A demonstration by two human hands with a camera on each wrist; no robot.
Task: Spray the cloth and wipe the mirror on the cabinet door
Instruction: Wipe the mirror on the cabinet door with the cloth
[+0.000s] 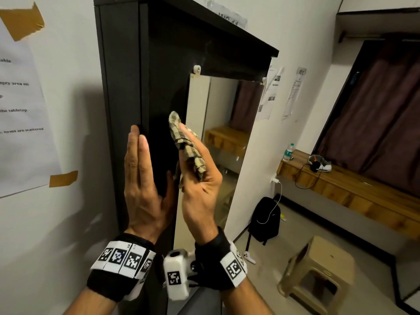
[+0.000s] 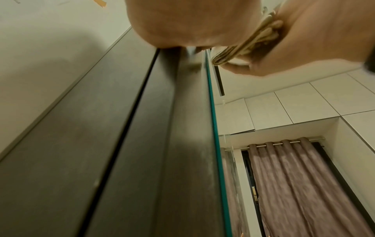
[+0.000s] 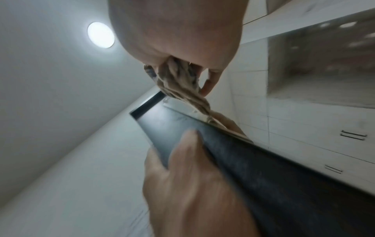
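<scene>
The tall dark cabinet [image 1: 163,87] stands against the wall, with the mirror [image 1: 227,137] on its door. My left hand [image 1: 141,178] lies flat along the cabinet's front corner, fingers straight on the side and thumb on the dark door face. My right hand [image 1: 202,178] grips a bunched beige checked cloth [image 1: 189,151] just left of the mirror's left edge. The left wrist view shows the mirror's green glass edge [image 2: 213,112] and the cloth [image 2: 243,43] in my right hand. In the right wrist view the cloth [image 3: 182,86] hangs from my fingers above the door [image 3: 263,160].
A beige plastic stool [image 1: 318,273] stands on the floor at the lower right. A black backpack [image 1: 267,219] leans on the wall beyond the cabinet. A wooden shelf [image 1: 352,185] carries a water bottle [image 1: 288,152]. Taped paper [image 1: 20,110] covers the left wall.
</scene>
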